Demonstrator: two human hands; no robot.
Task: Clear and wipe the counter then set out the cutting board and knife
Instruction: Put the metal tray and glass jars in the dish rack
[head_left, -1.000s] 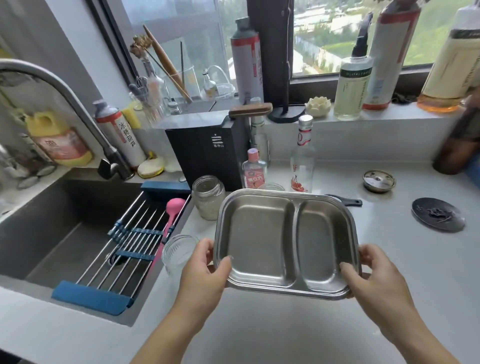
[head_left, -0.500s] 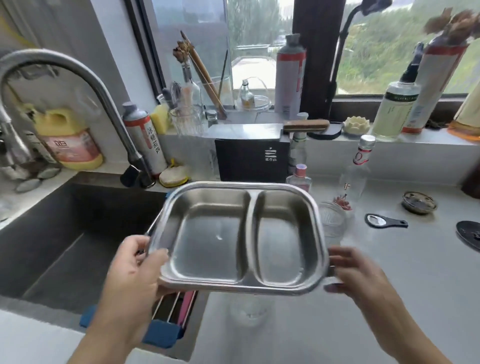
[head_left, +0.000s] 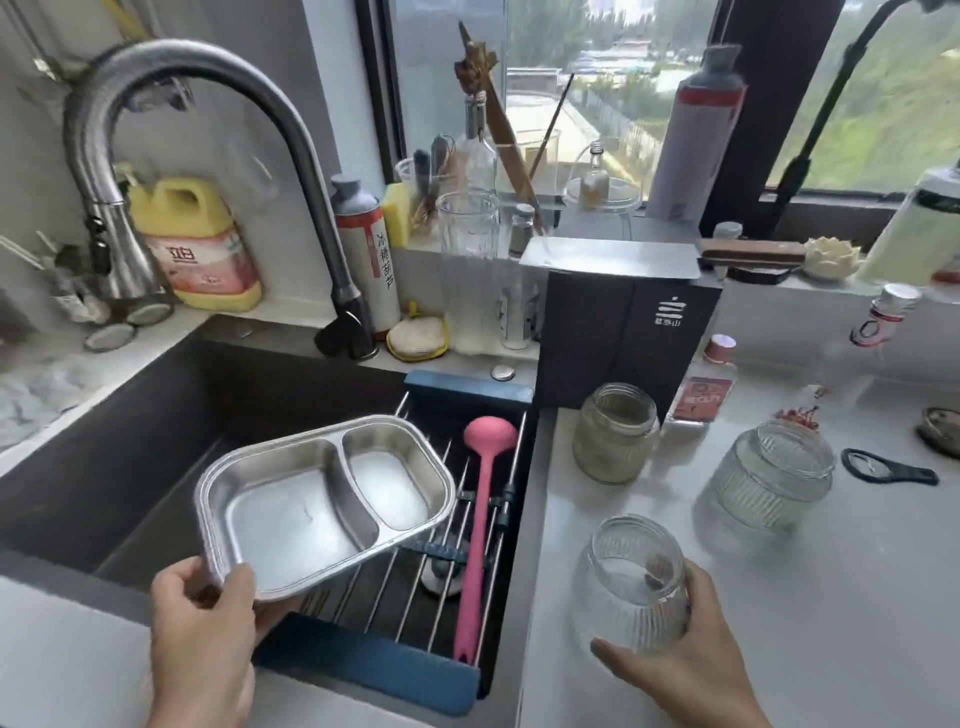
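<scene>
While the left hand (head_left: 200, 631) pinches the near corner of a two-compartment stainless steel tray (head_left: 322, 499) between thumb and fingers, the tray hangs tilted over the dark sink (head_left: 104, 467), its far end above the blue-framed wire drying rack (head_left: 415, 597) that spans the sink's right part. A pink silicone ladle (head_left: 480, 525) lies lengthwise on that rack, just right of the tray. The right hand (head_left: 680, 660) wraps around the near side of a clear ribbed glass jar (head_left: 628, 582), which stands on the grey counter (head_left: 831, 623) close to the sink edge; the fingers curl under and behind it, thumb along its right side. A second ribbed glass jar (head_left: 771, 480) and a cloudy smooth glass jar (head_left: 613, 431) stand farther back on the counter, apart from each other. Behind them sits a black box-shaped knife block (head_left: 618, 332) with a wooden-handled knife (head_left: 750, 253) resting across its top. A black bottle opener (head_left: 888, 470) lies to the right. No cutting board can be made out.
</scene>
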